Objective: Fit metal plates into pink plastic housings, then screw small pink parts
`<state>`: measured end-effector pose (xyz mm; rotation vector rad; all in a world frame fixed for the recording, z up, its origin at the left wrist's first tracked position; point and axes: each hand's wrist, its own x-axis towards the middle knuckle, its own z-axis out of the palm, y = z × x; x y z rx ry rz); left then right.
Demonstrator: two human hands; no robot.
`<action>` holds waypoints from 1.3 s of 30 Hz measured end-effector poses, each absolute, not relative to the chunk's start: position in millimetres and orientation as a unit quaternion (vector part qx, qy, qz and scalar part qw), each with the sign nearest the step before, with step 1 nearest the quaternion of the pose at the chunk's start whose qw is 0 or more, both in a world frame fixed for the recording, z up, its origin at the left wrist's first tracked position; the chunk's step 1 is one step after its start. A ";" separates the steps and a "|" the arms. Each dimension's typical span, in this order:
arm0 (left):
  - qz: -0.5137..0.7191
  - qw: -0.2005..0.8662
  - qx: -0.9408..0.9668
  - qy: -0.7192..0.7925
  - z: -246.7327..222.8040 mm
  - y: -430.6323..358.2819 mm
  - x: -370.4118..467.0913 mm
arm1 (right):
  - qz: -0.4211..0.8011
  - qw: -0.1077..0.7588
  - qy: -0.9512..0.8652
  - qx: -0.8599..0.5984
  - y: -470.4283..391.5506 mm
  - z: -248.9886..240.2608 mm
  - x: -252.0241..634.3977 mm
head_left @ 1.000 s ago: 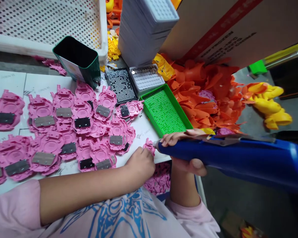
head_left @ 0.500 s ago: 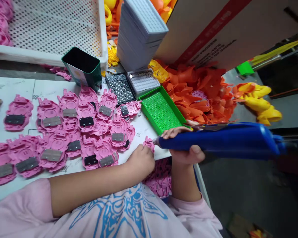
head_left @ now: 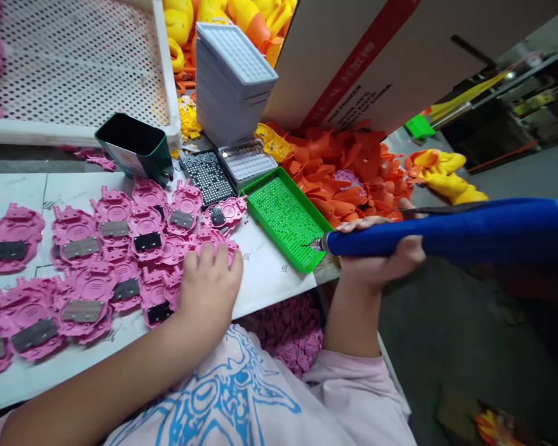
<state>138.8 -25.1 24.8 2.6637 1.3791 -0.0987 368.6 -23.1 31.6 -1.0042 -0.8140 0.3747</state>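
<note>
My right hand (head_left: 381, 254) is wrapped round a blue electric screwdriver (head_left: 451, 232), held nearly level and pointing left. Its thin bit (head_left: 309, 244) is over the near right end of a green perforated tray (head_left: 286, 217); whether it touches the tray I cannot tell. My left hand (head_left: 209, 285) lies over the right side of a group of pink plastic housings (head_left: 86, 279), fingers a little apart and touching them. Each housing has a dark or grey plate (head_left: 82, 311) fastened across it. The pieces under my left palm are hidden.
A black screw tray (head_left: 207, 176), a white tray (head_left: 248, 162) and a dark green container (head_left: 132, 148) stand behind. Further back are a tall stack of white trays (head_left: 230, 93) and a white crate (head_left: 167, 80). Orange parts (head_left: 335, 167) lie right; pink parts (head_left: 288, 334) lie below the table edge.
My left hand has left the small pink piece at the screwdriver's bit and moved left onto the housings. The screwdriver has shifted right, its bit now over the green tray. The view has turned.
</note>
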 end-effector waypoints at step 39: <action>0.033 0.173 0.973 0.149 -3.0 -46.6 169.3 | 0.183 0.780 -0.324 -0.504 1.3 12.4 382.4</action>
